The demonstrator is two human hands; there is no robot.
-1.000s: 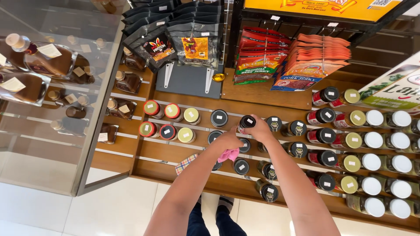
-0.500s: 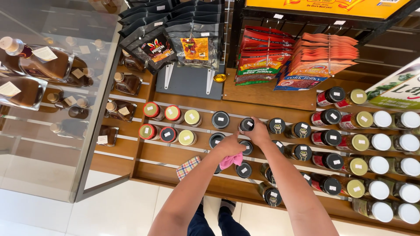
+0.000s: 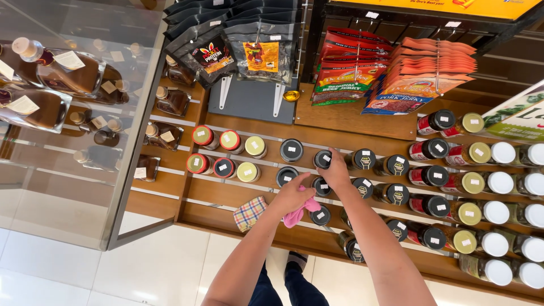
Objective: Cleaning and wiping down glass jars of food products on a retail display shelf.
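Change: both hands have shifted slightly down and to the right along the shelf since the earlier frames; the pink cloth, seen beside the left hand a second ago, is now bunched against the black-lidded jars
Meaning: judged from this, the wiping has passed from one lid to its neighbour in the same group
Left hand: grip clenched on the pink cloth, pressed just beside a black-lidded jar
Right hand: fingers curled over the top of a black-lidded jar; whether the grip has closed on it or only rests there cannot be told
Wooden shelf: stepped tiers carrying all the jars
Checked cloth: one, lying on a lower tier, apart from both hands
Coloured-lid jars: six, in two rows of three, left of the hands
Black-lidded jars: about a dozen and a half in view; some hidden by the arms
White-lidded jars: roughly nine, far right, the edge cutting some off
Hanging snack packets: several stacks, dark, red and orange; individual count unclear
Glass case: amber bottles inside, count unclear through reflections
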